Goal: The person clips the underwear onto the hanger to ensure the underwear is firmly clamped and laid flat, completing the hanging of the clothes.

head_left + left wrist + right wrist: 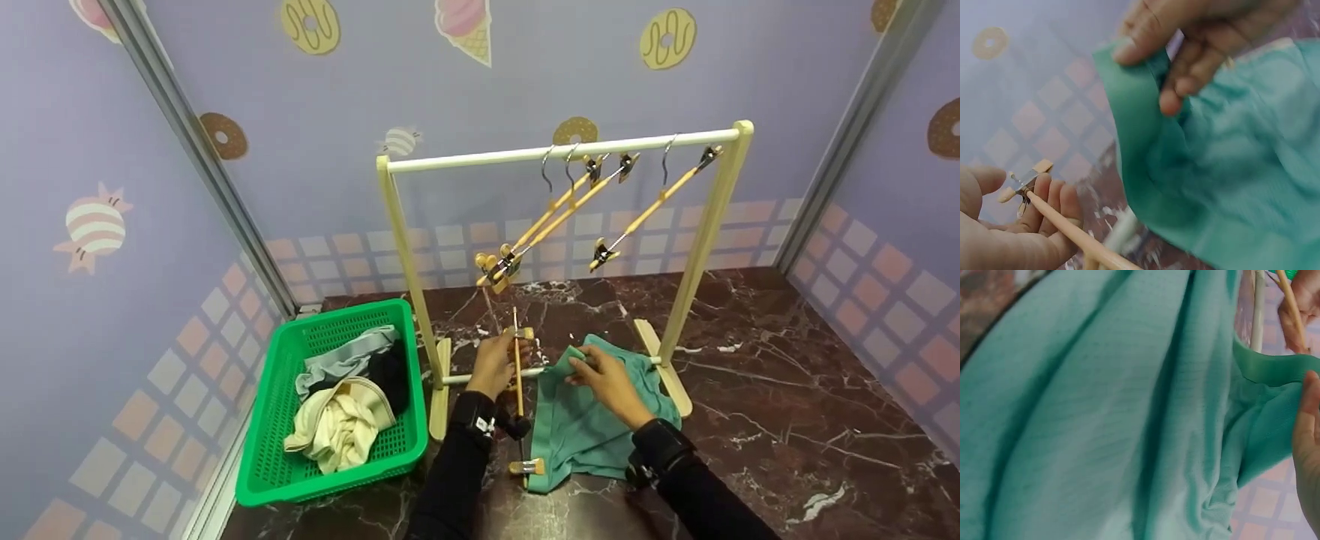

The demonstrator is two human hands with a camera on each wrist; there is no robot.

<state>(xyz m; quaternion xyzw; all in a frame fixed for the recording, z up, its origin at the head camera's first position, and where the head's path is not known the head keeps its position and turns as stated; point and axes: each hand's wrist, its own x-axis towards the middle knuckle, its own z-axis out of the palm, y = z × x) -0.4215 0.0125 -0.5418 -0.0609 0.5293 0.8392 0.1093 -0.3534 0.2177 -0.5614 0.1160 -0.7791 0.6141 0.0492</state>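
Observation:
My left hand (pixel 493 366) holds a wooden clip hanger (pixel 517 375) near its far clip (pixel 519 332), with fingers curled about the rod in the left wrist view. My right hand (pixel 609 381) pinches the waistband of green underpants (pixel 600 431) between thumb and fingers, lifting that corner just right of the far clip. The rest of the cloth drapes down onto the dark tabletop. At the waistband's near corner sits the hanger's other clip (pixel 527 466); whether it bites the cloth cannot be told. In the right wrist view, the green cloth fills most of the picture.
A wooden rack (pixel 562 152) stands ahead, with several clip hangers (pixel 570 210) on its white bar. To the left is a green basket (pixel 259 450) holding grey, black and cream clothes (pixel 349 427). Patterned walls enclose the marbled table (pixel 787 420).

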